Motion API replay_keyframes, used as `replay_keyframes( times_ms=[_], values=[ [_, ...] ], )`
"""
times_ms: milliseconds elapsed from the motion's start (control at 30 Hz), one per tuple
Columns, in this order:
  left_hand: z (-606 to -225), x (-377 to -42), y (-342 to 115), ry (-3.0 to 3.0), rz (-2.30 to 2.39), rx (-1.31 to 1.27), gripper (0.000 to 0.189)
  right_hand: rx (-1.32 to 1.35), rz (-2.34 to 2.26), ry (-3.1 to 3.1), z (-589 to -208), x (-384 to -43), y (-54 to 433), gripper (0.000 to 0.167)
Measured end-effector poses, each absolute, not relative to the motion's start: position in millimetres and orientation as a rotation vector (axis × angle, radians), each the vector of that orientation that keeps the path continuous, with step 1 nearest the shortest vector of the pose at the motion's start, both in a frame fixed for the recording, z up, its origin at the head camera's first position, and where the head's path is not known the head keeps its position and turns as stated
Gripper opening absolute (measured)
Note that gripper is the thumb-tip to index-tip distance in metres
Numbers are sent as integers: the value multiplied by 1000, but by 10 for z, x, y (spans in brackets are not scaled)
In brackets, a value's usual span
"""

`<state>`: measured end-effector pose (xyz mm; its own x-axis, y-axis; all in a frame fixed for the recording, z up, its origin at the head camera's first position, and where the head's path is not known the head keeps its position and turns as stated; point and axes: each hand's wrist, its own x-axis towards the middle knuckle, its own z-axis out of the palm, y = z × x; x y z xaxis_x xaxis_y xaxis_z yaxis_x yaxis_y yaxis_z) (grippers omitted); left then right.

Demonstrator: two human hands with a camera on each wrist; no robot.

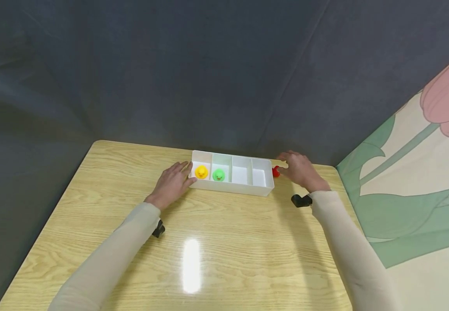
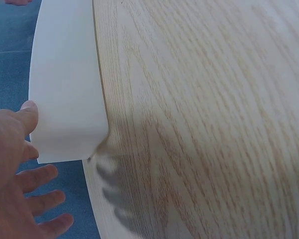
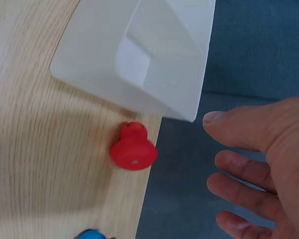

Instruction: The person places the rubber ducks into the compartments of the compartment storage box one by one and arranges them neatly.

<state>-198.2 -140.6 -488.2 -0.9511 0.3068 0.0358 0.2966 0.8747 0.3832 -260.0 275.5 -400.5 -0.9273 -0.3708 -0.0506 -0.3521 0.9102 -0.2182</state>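
A white divided box [image 1: 230, 186] stands at the far side of the table. In its leftmost compartment sits a yellow rubber duck [image 1: 201, 172], and a green rubber duck [image 1: 218, 175] sits in the one beside it. My left hand [image 1: 173, 183] is at the box's left end, thumb and index fingertips right at its edges [image 2: 65, 149], other fingers spread. Beyond the right end, a small red duck-shaped toy [image 3: 133, 148] rests on the table. My right hand [image 1: 298, 169] hovers near it with fingers spread and nothing held, apart from the toy in the right wrist view.
A blue round object [image 3: 92, 234] shows at the bottom of the right wrist view. Behind the table's far edge hangs a dark curtain [image 1: 193, 77]. To the right is a flower-printed panel [image 1: 407, 207]. The wood-grain table [image 1: 240, 242] extends toward me.
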Motion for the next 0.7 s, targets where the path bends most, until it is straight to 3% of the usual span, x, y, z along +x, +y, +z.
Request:
replay_keyframes(
  times_ms=[700],
  values=[
    [-4887, -1988, -1442, 3012, 618, 490, 69, -313, -472, 2936, -4023, -2504, 3307, 42]
  ],
)
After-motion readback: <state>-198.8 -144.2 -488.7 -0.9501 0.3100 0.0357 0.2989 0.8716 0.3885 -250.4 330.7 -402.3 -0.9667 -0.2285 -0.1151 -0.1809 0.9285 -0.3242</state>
